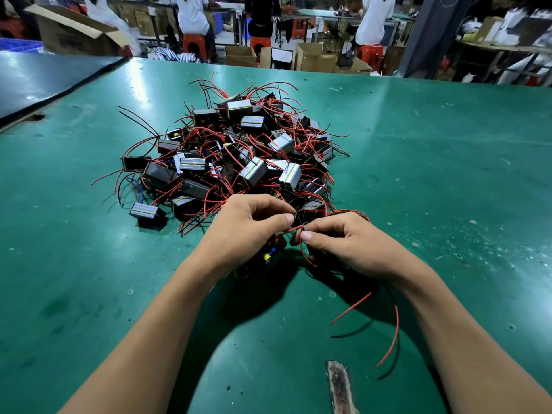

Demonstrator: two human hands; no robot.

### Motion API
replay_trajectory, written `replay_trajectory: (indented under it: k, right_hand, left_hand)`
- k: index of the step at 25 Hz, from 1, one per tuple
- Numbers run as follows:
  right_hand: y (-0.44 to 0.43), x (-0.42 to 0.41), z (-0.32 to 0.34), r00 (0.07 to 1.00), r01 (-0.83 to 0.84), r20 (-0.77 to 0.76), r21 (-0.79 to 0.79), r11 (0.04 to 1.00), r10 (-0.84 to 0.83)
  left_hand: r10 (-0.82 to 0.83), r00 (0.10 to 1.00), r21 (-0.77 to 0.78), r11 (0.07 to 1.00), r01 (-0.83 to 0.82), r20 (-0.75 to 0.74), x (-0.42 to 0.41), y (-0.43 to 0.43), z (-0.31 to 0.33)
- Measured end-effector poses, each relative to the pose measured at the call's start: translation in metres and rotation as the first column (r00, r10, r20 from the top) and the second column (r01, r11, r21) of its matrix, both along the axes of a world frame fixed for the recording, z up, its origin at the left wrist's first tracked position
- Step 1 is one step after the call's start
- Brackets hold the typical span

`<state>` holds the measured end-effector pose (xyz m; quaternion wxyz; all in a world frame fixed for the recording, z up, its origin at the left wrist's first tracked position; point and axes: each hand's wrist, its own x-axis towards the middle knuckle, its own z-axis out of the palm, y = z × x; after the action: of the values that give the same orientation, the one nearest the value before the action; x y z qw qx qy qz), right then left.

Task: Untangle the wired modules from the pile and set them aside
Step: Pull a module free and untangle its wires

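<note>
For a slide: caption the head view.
Left hand and right hand pinch a red wire beside the module pile on a green table.

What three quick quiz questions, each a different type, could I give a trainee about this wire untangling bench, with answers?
1. True or false: the right hand lies flat on the table while the left hand alone pinches the wires.
2. Most leads in the pile are: A blue, B red, C white.
3. Fill in: the module with yellow and blue parts shows under the ___ hand.

Key: 1 false, both hands pinch the wires. 2 B. 3 left.
</note>
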<state>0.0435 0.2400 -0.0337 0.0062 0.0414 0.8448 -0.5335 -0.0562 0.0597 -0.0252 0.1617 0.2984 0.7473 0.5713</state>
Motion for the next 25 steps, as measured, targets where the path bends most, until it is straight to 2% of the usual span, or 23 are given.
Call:
replay_trajectory:
  k: [13,15,19,22,25]
  right_hand:
    - [0.000,0.001,0.002,1.000,0.009,0.009,-0.002,1.000,-0.009]
    - [0.000,0.002,0.003,0.995,0.092,-0.048,0.001,0.996,-0.092]
    - [-0.004,0.001,0.007,0.943,0.208,-0.261,-0.025,0.978,-0.207]
    - [-0.010,0.001,0.008,0.922,0.241,-0.305,-0.033,0.970,-0.240]
    - [-0.013,0.000,0.006,0.922,0.271,-0.289,0.012,0.962,-0.256]
  left_hand:
    - [0.009,1.000,0.017,1.000,-0.010,0.023,0.003,0.003,0.000]
    - [0.010,1.000,0.019,1.000,-0.010,0.002,0.005,0.003,0.001]
    - [-0.021,1.000,0.019,1.000,0.021,-0.021,0.006,0.003,0.003]
    - [-0.036,0.999,-0.001,0.999,0.036,-0.032,0.006,0.003,0.005]
    - [-0.074,0.997,-0.044,0.996,0.072,-0.035,0.005,0.001,0.007]
